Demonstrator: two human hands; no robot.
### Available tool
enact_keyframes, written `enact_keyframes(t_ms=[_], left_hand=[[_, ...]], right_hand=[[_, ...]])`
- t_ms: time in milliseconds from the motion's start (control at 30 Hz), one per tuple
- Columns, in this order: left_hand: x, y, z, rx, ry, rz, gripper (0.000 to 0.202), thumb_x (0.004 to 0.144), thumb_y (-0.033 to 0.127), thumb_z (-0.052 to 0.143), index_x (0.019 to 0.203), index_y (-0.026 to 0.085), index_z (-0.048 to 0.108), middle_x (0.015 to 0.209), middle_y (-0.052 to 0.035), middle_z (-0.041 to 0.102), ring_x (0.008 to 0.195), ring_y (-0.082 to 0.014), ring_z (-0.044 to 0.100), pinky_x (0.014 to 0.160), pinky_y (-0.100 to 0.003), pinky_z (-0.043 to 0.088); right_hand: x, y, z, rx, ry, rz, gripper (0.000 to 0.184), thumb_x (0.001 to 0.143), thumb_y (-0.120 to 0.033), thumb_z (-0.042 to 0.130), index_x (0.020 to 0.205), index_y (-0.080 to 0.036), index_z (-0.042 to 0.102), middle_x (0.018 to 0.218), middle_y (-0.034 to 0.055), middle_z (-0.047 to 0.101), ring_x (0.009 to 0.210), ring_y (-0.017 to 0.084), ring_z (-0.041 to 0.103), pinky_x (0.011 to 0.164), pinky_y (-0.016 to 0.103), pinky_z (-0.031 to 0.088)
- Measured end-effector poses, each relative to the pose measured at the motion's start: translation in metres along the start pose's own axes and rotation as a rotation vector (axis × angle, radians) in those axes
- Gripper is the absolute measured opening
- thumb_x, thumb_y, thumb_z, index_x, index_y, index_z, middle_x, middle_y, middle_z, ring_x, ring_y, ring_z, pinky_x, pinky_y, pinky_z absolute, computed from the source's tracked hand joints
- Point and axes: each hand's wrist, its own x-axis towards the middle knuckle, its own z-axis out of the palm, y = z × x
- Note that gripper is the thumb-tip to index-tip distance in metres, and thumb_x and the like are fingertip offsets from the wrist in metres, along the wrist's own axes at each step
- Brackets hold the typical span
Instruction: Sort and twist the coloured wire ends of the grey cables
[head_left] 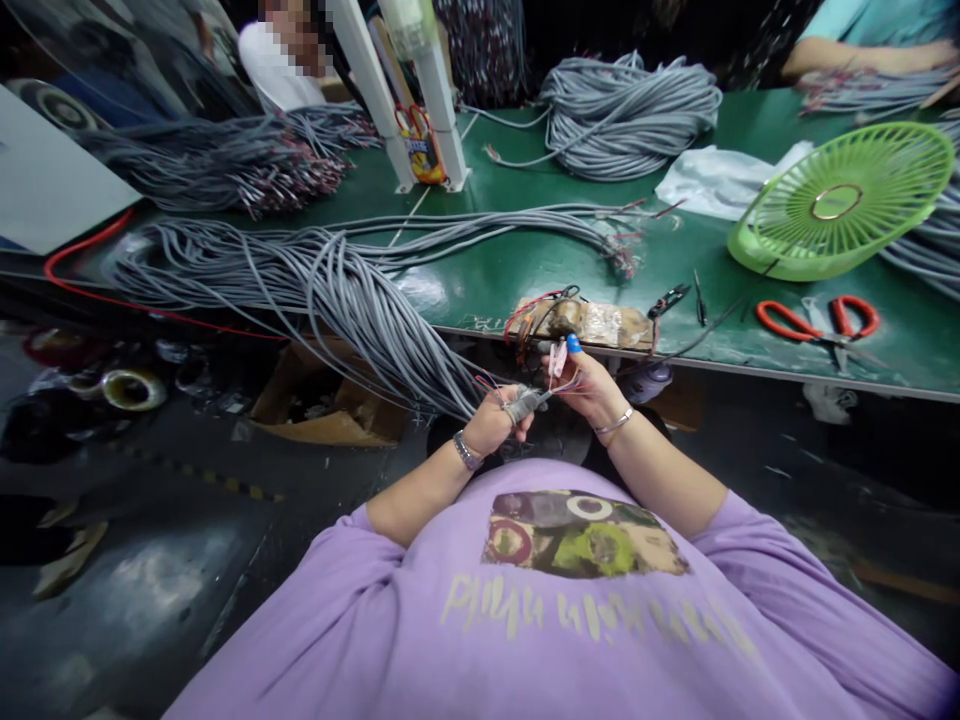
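Left hand [501, 418] was closed around a grey cable end [529, 402], knuckles curled in. Right hand [592, 390] was narrow, thumb and fingers pinching the thin coloured wires [571, 384] that fanned out of it. So the cable end sat between the two hands, in front of the chest and just off the near edge of the bench [675, 245]. Blue cover [574, 343] on the right thumb tip; small pink piece [557, 358] at the fingertips, couldn't tell what it was.

Big grey bundle [390, 330] ran across the left of the bench and drooped over the edge to beside the left hand. Taped block [619, 322] with leads lay at the bench edge, right behind the right hand. To its right: black cutters [667, 300], a slim tool [700, 298], then red-handled scissors [840, 345]. Green fan [836, 202] stood behind the scissors, white plastic [709, 182] next to it. Cable coil [630, 115] was at the back, stripped-end bundle [292, 175] back left. Carton [345, 428] was on the floor below. Co-worker's forearm [862, 55] rested near more cables, far right.
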Motion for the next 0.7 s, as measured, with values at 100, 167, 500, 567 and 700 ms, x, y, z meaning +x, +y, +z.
enact_keyframes(t_ms=[100, 167, 500, 567, 700], left_hand=[[0.0000, -0.0022, 0.0001, 0.003, 0.007, -0.011, 0.055, 0.074, 0.067, 0.066, 0.072, 0.013, 0.055, 0.051, 0.0052, 0.053, 0.036, -0.0044, 0.046, 0.038, -0.017, 0.032], [0.0003, -0.0035, -0.0001, 0.012, -0.004, -0.015, 0.055, 0.073, 0.067, 0.067, 0.072, 0.013, 0.056, 0.050, 0.0054, 0.052, 0.036, -0.0041, 0.045, 0.038, -0.017, 0.032], [-0.0004, -0.0006, -0.0011, 0.010, -0.011, 0.003, 0.054, 0.074, 0.066, 0.067, 0.072, 0.013, 0.055, 0.050, 0.0058, 0.052, 0.035, -0.0035, 0.044, 0.037, -0.017, 0.030], [0.0011, 0.0000, -0.0008, 0.010, 0.002, -0.006, 0.053, 0.075, 0.066, 0.066, 0.073, 0.014, 0.055, 0.050, 0.0060, 0.052, 0.035, -0.0037, 0.044, 0.037, -0.017, 0.029], [0.0030, 0.0009, 0.0000, 0.011, -0.017, -0.016, 0.054, 0.074, 0.066, 0.067, 0.074, 0.013, 0.056, 0.049, 0.0059, 0.051, 0.034, -0.0039, 0.043, 0.036, -0.017, 0.028]], right_hand=[[0.0008, 0.0001, 0.0007, 0.006, 0.033, 0.001, 0.037, 0.084, -0.052, 0.069, 0.071, -0.017, 0.062, 0.061, 0.0012, 0.067, 0.051, 0.010, 0.059, 0.049, 0.021, 0.049], [0.0003, 0.0002, 0.0002, 0.008, 0.044, 0.008, 0.037, 0.084, -0.052, 0.069, 0.072, -0.017, 0.062, 0.061, 0.0013, 0.068, 0.053, 0.010, 0.060, 0.050, 0.021, 0.050], [-0.0006, 0.0019, -0.0015, 0.015, 0.011, 0.023, 0.041, 0.083, -0.056, 0.068, 0.071, -0.019, 0.058, 0.063, 0.0017, 0.068, 0.051, 0.010, 0.059, 0.047, 0.021, 0.048], [0.0007, 0.0016, 0.0000, 0.008, 0.027, -0.002, 0.039, 0.083, -0.054, 0.068, 0.070, -0.018, 0.058, 0.061, 0.0016, 0.067, 0.051, 0.010, 0.060, 0.046, 0.020, 0.047], [0.0006, 0.0011, 0.0019, 0.006, 0.034, 0.001, 0.038, 0.083, -0.052, 0.070, 0.070, -0.019, 0.059, 0.060, 0.0015, 0.067, 0.051, 0.011, 0.060, 0.046, 0.020, 0.046]])
